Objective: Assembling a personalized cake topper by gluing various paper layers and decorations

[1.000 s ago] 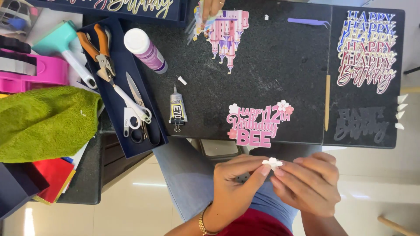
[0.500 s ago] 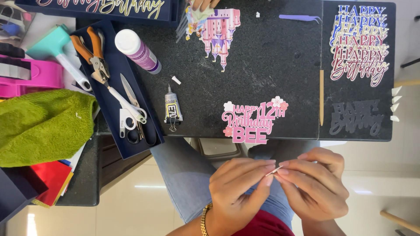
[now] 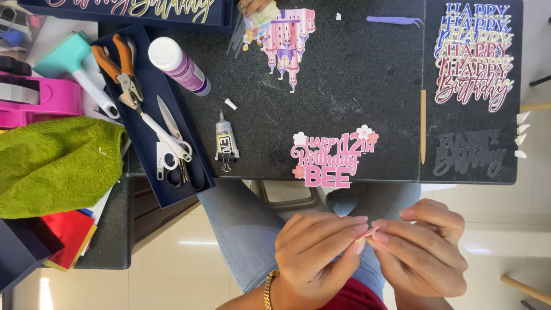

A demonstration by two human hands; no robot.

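My left hand [image 3: 318, 252] and my right hand [image 3: 427, 250] meet over my lap, below the table edge. Together their fingertips pinch a tiny pink-and-white paper piece [image 3: 367, 233]. On the black mat [image 3: 344, 74] just above lies a pink paper birthday topper [image 3: 330, 156] with small flowers at its corners. A small glue tube [image 3: 225, 140] lies to its left. A pink castle cut-out [image 3: 287, 34] rests near the mat's far edge, with another person's fingers [image 3: 252, 6] touching papers beside it.
A navy tray [image 3: 198, 172] holds pliers [image 3: 120, 66], scissors [image 3: 172, 143] and a white-capped glue stick [image 3: 181, 66]. A green towel [image 3: 54, 166] lies left, with a pink tape dispenser [image 3: 34, 97] behind it. Stacked paper lettering [image 3: 473, 54] and a wooden stick [image 3: 423, 126] sit right.
My hands have dropped slightly and closed tighter around the small paper piece, which now shows edge-on and pinker instead of as a white flower shape.
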